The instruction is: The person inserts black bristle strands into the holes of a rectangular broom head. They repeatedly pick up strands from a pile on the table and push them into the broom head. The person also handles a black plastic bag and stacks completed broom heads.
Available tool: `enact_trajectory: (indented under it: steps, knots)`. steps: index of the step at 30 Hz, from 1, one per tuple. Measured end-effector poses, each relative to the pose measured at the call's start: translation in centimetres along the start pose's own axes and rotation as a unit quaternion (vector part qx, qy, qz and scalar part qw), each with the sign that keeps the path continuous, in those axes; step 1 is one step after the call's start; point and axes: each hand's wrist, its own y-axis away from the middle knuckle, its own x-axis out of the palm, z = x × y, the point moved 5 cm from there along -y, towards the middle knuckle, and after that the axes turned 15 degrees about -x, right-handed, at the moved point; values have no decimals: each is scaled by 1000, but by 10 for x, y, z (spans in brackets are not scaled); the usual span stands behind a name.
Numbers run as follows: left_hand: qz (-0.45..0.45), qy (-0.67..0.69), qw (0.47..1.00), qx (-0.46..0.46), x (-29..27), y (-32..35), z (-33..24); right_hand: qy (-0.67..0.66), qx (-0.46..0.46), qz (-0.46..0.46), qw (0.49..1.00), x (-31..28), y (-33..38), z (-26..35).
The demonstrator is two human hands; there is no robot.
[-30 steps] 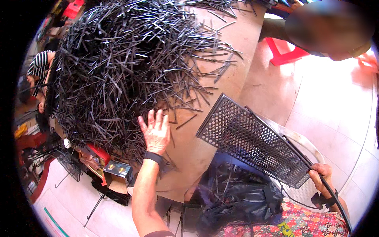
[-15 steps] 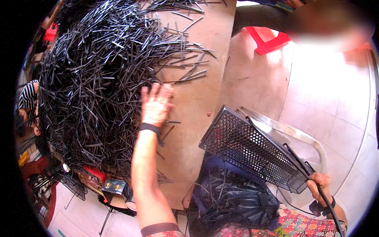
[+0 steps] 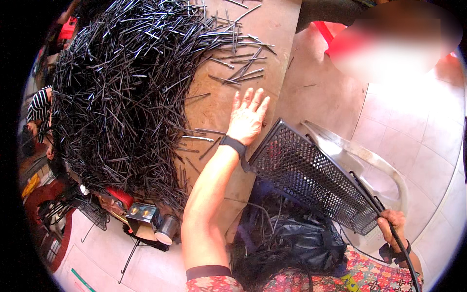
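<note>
A large heap of thin black sticks [image 3: 121, 97] covers the left part of the wooden table [image 3: 214, 107]. My left hand [image 3: 247, 117] lies flat near the table's right edge, fingers spread and empty, just below a few loose sticks [image 3: 245, 73]. A black perforated basket [image 3: 316, 177] is tilted at the table's right edge, its far end close to my left wrist. My right hand [image 3: 393, 226] closes round the basket's near corner at the lower right.
A black plastic bag [image 3: 292, 233] sits against my lap below the basket. Behind the basket is a pale plastic chair [image 3: 374, 160]. A small box [image 3: 143, 214] and a dark cup [image 3: 168, 228] stand beside the table's lower left edge. Another person's striped sleeve [image 3: 39, 104] shows at far left.
My left hand has moved right, from the edge of the stick heap to beside the basket's far end. A few sticks now lie loose where it was. My right hand keeps its grip.
</note>
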Motion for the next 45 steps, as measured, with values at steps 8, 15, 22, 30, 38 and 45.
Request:
enact_trajectory:
  steps: [8,15,22,30,38,45]
  knots:
    - [-18,-74,965,-252,-36,-92,97,4,-46,22,999,7,-21,11]
    - [-225,160,940,-201,-114,55,125,8,-67,71,995,6,-26,16]
    - [-108,155,756,-626,-51,349,72,37,-77,96,992,3,-34,31]
    - [-18,13,738,-674,25,391,33,112,-193,80,971,1,-40,58]
    - [-96,-88,760,-637,-6,356,112,190,-341,149,908,24,-88,122]
    - [-338,487,557,-582,-29,399,90,141,-458,319,818,77,-126,198]
